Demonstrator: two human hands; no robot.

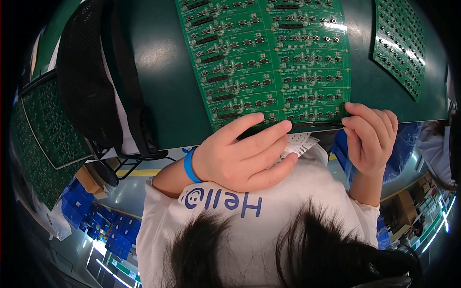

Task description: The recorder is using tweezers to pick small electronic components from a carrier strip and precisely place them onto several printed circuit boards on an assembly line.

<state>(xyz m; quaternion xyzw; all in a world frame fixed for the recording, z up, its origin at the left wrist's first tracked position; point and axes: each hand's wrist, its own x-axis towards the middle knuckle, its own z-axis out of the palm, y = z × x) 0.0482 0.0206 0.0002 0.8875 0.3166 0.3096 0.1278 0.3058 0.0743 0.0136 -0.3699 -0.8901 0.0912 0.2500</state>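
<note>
A large green circuit board panel [276, 62] lies on the dark green table, with rows of small black switches and several long black parts on it. My left hand [245, 156], with a blue band at its wrist, rests fingers outstretched over the panel's near edge. At the near right corner of the panel, my right hand [370, 137] is closed in a pinch, thumb and forefinger together. From its fingertips a thin black strip-like piece [321, 124] runs left along the near edge; its exact kind is not clear.
Another green board panel [401, 45] lies at the far right of the dark green table [165, 72]. A black mesh object with straps [86, 62] stands at the left. More green boards [55, 120] are beyond it. Blue bins [113, 225] are at the lower left.
</note>
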